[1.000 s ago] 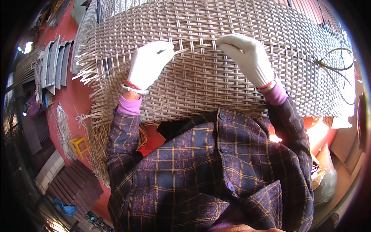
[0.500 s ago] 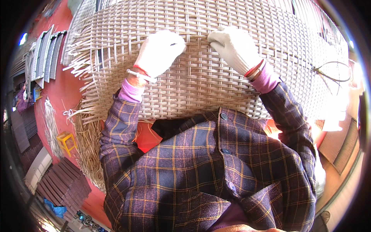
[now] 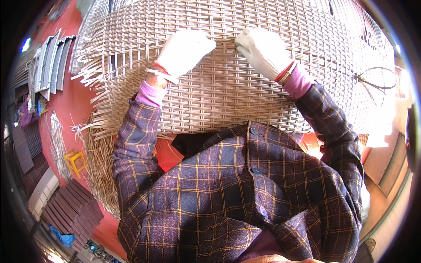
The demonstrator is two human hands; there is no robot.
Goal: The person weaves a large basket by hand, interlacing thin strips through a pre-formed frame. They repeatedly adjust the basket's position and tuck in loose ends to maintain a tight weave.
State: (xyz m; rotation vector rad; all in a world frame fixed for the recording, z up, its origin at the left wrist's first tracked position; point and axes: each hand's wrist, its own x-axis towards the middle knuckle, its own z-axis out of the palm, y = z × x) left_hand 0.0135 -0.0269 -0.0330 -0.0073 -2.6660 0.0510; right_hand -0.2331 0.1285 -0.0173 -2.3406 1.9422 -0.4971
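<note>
A large woven wicker panel (image 3: pixel 210 92) in light grey-beige lies in front of me, its loose strand ends (image 3: pixel 93 74) fraying out along the left side. My left hand (image 3: pixel 184 52), in a white knit glove with a red cuff edge, is closed near the upper middle of the weave. A short gap to its right, my right hand (image 3: pixel 264 51), gloved the same way, is closed too. Both pinch at a wicker strand (image 3: pixel 226 43) that runs between them in the weave; the fingertips are mostly hidden. A pale band (image 3: pixel 162 75) circles my left wrist.
A thin looped strand (image 3: pixel 378 79) sticks out at the panel's right. To the left, on the red floor, are a bundle of dry strands (image 3: pixel 101 171), a small yellow stool (image 3: pixel 76 162) and stacked grey slatted panels (image 3: pixel 53 63). Brown slatted pieces (image 3: pixel 72 208) lie lower left.
My left hand has moved slightly up and to the right, and its wrist has turned a little. My right hand has shifted slightly up. Both remain closed at the weave.
</note>
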